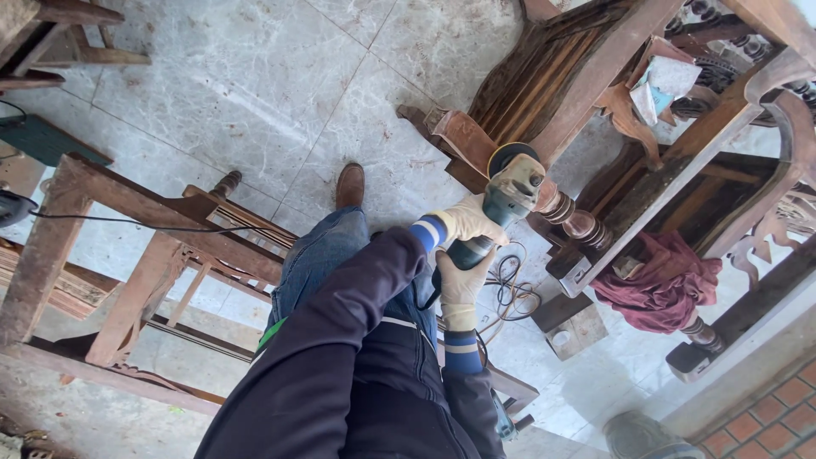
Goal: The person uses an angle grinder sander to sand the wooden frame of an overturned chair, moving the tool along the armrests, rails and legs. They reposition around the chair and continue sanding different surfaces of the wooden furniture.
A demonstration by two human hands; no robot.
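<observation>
Head view looks down over your dark sleeves and jeans to a grey marble-tiled floor (255, 76). Both your hands wear pale work gloves with blue-striped cuffs. Your left hand (466, 223) is curled around the front of the angle grinder (501, 204), just behind its head. Your right hand (463, 285) is wrapped around the grinder's dark rear handle, below the left hand. The grinder's disc sits against the turned wooden leg (565, 212) of an upturned piece of carved furniture (595, 76). Coiled power cable (510, 293) lies on the floor just beside your right hand. A dark red cloth (659, 280) is draped over the wood to the right, and your brown boot (349, 184) stands on the tiles.
</observation>
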